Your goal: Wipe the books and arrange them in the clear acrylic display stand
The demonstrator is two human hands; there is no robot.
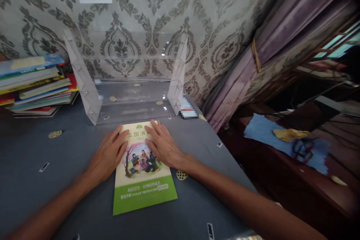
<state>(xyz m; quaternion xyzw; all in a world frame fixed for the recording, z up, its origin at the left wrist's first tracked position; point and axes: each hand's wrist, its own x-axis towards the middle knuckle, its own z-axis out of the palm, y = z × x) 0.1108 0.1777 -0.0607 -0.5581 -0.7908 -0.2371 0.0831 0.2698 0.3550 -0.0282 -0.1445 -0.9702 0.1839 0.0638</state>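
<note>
A picture book point(146, 191) with a cream and green cover lies face up on the grey-blue table. Its cover carries Chinese characters and a drawing of seated figures under a pink tree. My left hand point(108, 153) rests along the upper left edge, its fingers stretched out and the fingertips on the cover. Across the upper right part of the cover lies my right hand point(163, 144), fingers extended and hiding some of the title. Just beyond the book's top edge stands a clear acrylic tiered rack point(132, 95) with pale side panels.
Several books point(42, 82) are piled on the left of the table. A small pixelated item point(188, 108) lies right of the rack. Behind is a patterned wall point(154, 7); a tied purple curtain point(242, 67) hangs at right, near a blue cloth point(261, 129) on a reddish surface.
</note>
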